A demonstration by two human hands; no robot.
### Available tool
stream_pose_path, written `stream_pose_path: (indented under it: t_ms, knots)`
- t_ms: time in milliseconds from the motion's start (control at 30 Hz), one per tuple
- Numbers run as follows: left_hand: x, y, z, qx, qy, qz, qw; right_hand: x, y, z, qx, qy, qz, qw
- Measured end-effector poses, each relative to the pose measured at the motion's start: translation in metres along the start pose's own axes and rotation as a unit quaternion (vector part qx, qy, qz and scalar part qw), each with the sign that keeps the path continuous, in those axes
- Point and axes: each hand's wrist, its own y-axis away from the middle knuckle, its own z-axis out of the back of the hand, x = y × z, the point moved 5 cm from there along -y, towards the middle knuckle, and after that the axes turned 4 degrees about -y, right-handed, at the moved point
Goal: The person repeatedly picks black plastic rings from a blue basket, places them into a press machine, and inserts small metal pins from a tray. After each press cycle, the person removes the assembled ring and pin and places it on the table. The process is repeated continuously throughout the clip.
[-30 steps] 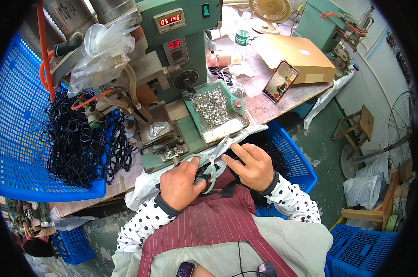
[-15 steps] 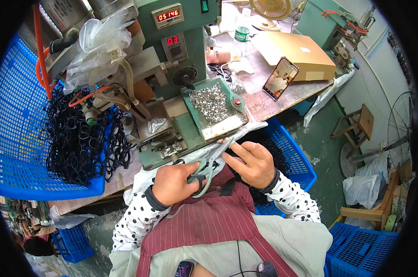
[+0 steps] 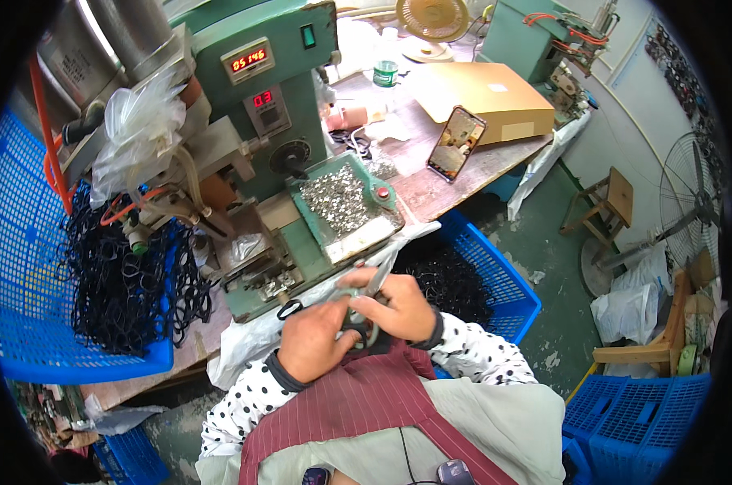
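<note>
Scissors (image 3: pixel 364 293) in grip betw both hands (image 3: pixel 313 343), blades up.

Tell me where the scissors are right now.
In the head view the scissors sit just below centre, held between the left hand and right hand, in front of the green machine's tray of small metal parts.

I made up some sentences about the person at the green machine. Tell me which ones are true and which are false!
1. Both hands, the left hand and the right hand, are close together in front of the green machine. True.
2. The tray on the machine holds red marbles. False: it holds small silvery metal pieces.
3. A phone leans against a cardboard box. True.
4. The blue basket on the left holds yellow ropes. False: it holds black loops.
</note>
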Motion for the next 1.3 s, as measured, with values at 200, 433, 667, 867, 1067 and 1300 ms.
stream_pose_path:
  t_ms: [200,433,667,867,1067,1300]
  knots:
    - [0.012,0.015,0.031,-0.151,0.167,-0.001,0.974,-0.033,-0.04,0.063,-0.182,0.068,0.002,0.981]
    - [0.06,0.065,0.022,-0.114,0.342,0.18,0.915,-0.167,-0.162,0.176,-0.127,0.55,-0.226,0.794]
    - [0.112,0.128,0.008,-0.181,0.285,0.292,0.895,-0.123,-0.2,0.1,-0.269,0.453,0.138,0.839]
    - [0.132,0.146,0.019,-0.251,0.241,0.376,0.859,-0.104,-0.12,-0.012,-0.12,0.519,0.097,0.841]
    - [0.132,0.113,0.071,-0.374,0.219,0.274,0.859,-0.108,-0.116,-0.01,-0.2,0.431,0.125,0.871]
    - [0.111,0.078,0.123,-0.455,0.206,0.185,0.846,-0.119,-0.12,0.003,-0.226,0.324,0.139,0.908]
